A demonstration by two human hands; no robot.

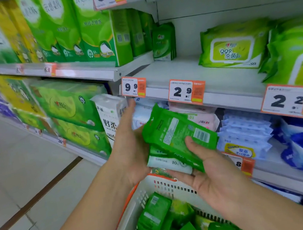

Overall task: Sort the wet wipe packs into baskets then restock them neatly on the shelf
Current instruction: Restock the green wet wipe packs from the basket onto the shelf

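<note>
Both hands at frame centre, holding a small stack of green wipe packs [177,138] between them; right hand [208,173] palm-up under the stack, thumb curled over the top pack near its barcode; left hand [129,146] flat against the stack's left side, fingers mostly straight, pointing up; top pack tilted, back side showing. Directly below, bottom centre: white basket [167,186] with orange rim, more green packs [154,213] lying loose in it. Upper centre: shelf [179,72] with a few matching small packs standing upright [163,42] at its back left corner; larger green wipe packs [234,46] upper right on the same shelf; price tags [186,92] clipped to its front edge. Left of frame: green tissue multipacks [70,29], blurred; floor tiles [19,171] lower left.
</note>
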